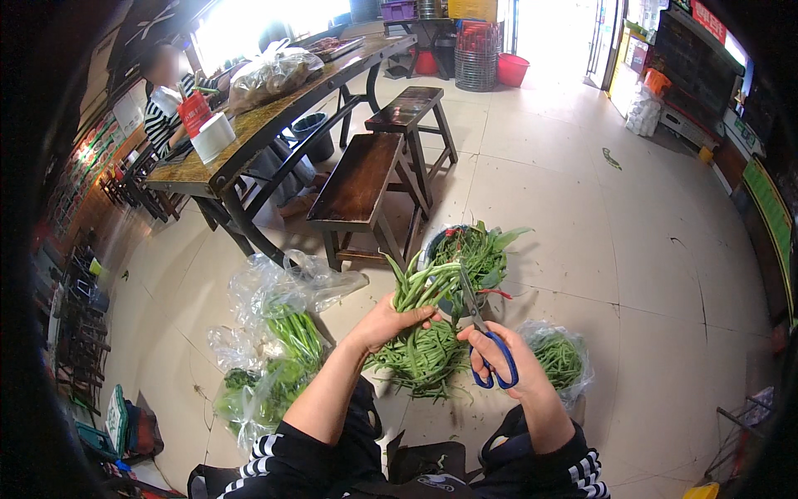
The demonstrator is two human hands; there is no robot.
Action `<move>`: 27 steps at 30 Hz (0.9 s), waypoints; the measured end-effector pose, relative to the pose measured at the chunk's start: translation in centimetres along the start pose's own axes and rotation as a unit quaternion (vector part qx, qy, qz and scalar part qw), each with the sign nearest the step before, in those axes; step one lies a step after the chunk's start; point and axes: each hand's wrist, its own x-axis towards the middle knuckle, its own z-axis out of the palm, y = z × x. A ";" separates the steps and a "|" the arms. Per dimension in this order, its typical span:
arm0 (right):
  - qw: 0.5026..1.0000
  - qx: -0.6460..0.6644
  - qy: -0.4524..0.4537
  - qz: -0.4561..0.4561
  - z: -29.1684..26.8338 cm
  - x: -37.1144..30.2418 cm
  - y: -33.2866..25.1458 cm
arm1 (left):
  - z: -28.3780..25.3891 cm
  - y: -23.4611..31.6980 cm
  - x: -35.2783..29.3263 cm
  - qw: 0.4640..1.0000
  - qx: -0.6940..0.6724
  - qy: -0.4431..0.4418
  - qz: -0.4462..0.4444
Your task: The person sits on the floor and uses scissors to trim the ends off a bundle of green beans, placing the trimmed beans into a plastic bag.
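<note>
Long, slender green beans (420, 287), bunched in the left hand (384, 323) at the near side of a pale-rimmed round bucket (426, 247), face blue-handled metal scissors (472, 303) gripped by the right hand (522, 366), best worked with ends aligned and the holding hand clear

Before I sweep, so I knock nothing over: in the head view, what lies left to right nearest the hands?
Bagged leafy greens → loose green bean pile → blue-handled scissors → bagged green beans.
</note>
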 end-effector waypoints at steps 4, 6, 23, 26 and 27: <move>1.000 -0.005 0.025 0.012 0.1 -0.3 -0.6 | -0.3 0.3 -0.1 0.997 0.063 0.037 0.030; 0.999 -0.022 0.045 0.008 0.1 -0.3 -0.6 | -0.5 0.4 -0.2 0.989 0.124 0.063 0.046; 0.939 -0.327 0.098 -0.040 -1.0 -0.8 0.1 | -0.8 0.6 -0.7 0.823 0.495 0.105 0.259; 0.960 -0.256 0.095 -0.056 -1.1 -0.4 1.1 | -0.2 0.9 -0.7 0.823 0.501 0.107 0.246; 0.968 -0.232 0.088 -0.029 -1.2 -0.5 0.8 | -0.2 1.0 -0.7 0.818 0.507 0.106 0.248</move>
